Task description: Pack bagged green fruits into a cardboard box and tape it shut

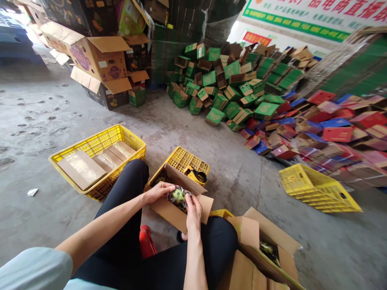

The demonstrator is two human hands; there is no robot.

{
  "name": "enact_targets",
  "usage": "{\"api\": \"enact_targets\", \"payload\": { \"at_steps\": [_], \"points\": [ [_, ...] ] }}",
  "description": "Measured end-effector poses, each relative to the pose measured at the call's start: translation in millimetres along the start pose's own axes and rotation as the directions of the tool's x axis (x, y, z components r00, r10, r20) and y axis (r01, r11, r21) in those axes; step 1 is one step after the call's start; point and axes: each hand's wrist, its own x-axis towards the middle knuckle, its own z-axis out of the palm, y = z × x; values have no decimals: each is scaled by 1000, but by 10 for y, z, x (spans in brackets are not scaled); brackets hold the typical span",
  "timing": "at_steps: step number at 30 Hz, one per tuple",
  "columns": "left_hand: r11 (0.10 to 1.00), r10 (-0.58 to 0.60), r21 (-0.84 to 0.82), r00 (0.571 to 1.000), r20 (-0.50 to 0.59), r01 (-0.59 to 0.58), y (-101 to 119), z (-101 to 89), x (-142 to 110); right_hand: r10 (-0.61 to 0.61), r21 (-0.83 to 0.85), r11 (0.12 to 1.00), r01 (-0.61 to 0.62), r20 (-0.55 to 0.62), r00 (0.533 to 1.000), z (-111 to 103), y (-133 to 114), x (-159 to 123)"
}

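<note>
I sit on a red stool (pixel 147 241) with an open cardboard box (pixel 169 211) on my lap. My left hand (pixel 159 191) and my right hand (pixel 193 211) both grip a green fruit in a clear plastic wrapper (pixel 178 196) just above the box opening. The fingers of both hands are curled around the wrapped fruit. A yellow tape dispenser (pixel 196 175) rests on an upturned yellow crate (pixel 184 158) right behind the box.
A yellow crate (pixel 99 145) with flat cardboard pieces stands on the left. Another open carton (pixel 263 249) sits at my right knee, a tipped yellow crate (pixel 317 189) beyond it. Piles of green (pixel 229 84), red and blue small boxes (pixel 326 129) fill the back right. Large cartons (pixel 99 56) stack at back left.
</note>
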Motion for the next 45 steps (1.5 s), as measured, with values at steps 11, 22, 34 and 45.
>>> {"api": "enact_targets", "payload": {
  "at_steps": [11, 22, 34, 45],
  "points": [
    [996, -57, -76, 996, -73, 51, -23, -8, 10, -52, -62, 997, 43, -167, 984, -68, 44, 36],
    [970, -229, -111, 966, -121, 216, -106, -111, 49, -313, -198, 938, 284, -134, 940, 11, 12, 0],
    [978, -47, -206, 993, -106, 24, -84, -45, 55, -394, -347, 782, 518, 368, 842, 348, 42, -173],
    [967, 23, -249, 994, -109, -50, -77, -42, 61, -108, -525, 850, 42, -96, 990, -144, 264, 384]
  ]
}}
